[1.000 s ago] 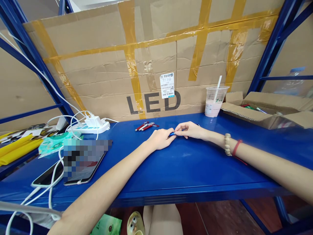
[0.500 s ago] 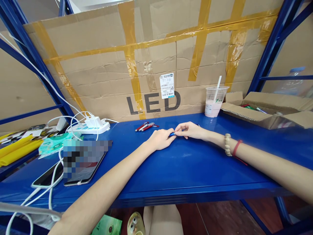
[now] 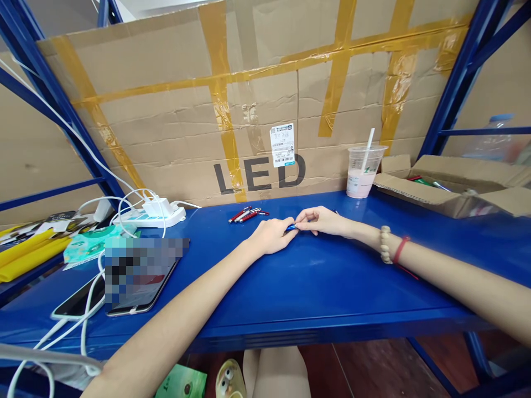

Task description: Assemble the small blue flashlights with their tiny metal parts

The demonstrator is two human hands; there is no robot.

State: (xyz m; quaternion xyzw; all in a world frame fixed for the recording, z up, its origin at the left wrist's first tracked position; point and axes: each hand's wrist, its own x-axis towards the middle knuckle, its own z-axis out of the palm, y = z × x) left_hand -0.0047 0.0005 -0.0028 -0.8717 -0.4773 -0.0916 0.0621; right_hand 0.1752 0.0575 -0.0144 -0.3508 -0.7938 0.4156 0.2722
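Note:
My left hand and my right hand meet at the middle of the blue shelf. Both pinch a small blue pen-like item, of which only a short length shows between the fingertips. The fingers of both hands are curled closed. My right wrist wears a bead bracelet and a red cord. Just behind and left of the hands lie several small red pen-like items in a loose bunch.
A plastic cup with a straw and an open cardboard box stand at the right. A taped "LED" carton forms the back wall. At the left are a power strip, cables, a tablet, a phone and a wipes pack.

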